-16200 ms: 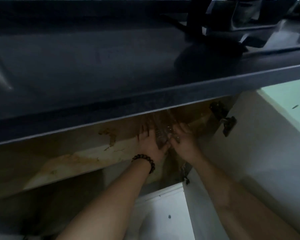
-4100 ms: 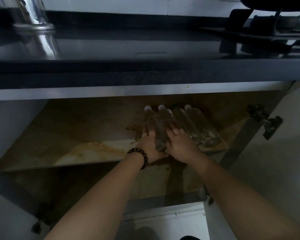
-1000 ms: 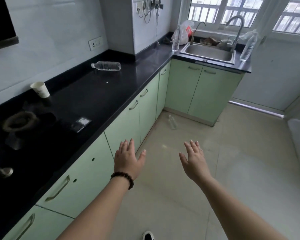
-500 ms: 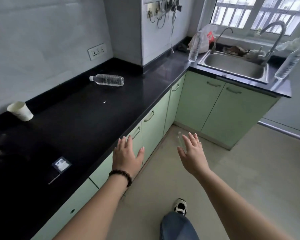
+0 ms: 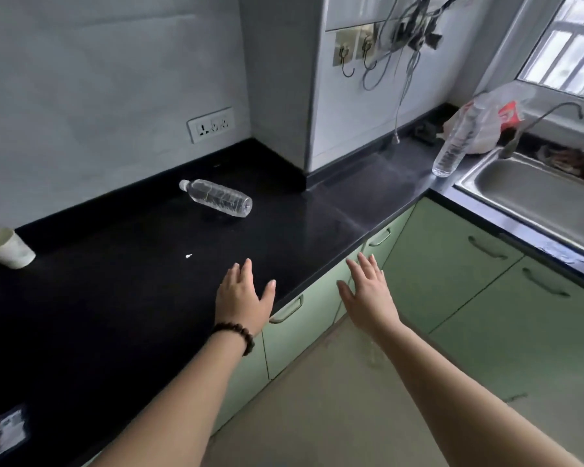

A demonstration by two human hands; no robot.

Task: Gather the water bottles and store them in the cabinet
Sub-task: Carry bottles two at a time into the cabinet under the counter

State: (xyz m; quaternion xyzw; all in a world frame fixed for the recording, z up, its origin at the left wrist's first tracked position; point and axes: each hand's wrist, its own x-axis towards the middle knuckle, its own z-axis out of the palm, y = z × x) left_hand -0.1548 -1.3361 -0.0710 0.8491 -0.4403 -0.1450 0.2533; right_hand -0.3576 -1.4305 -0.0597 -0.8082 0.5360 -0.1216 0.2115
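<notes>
A clear water bottle [image 5: 218, 198] lies on its side on the black countertop [image 5: 115, 291], near the back wall. A second clear bottle [image 5: 453, 143] stands upright at the left edge of the sink [image 5: 533, 193]. My left hand [image 5: 243, 296], with a bead bracelet on its wrist, hovers open over the counter's front edge, well short of the lying bottle. My right hand [image 5: 368, 291] is open too, held out in front of the green cabinet doors [image 5: 452, 264]. Both hands hold nothing. All doors in view are closed.
A white paper cup [image 5: 5, 247] lies tipped at the counter's far left. A small packet [image 5: 11, 429] sits near the front left. A plastic bag [image 5: 486, 126] and a tap [image 5: 540, 126] stand behind the sink. Cables [image 5: 405, 55] hang on the wall. Tan floor [image 5: 334, 399] is below.
I have moved along the counter toward the lying bottle, and both open hands have advanced with me. The bottle on the floor and the one right of the sink have left the view.
</notes>
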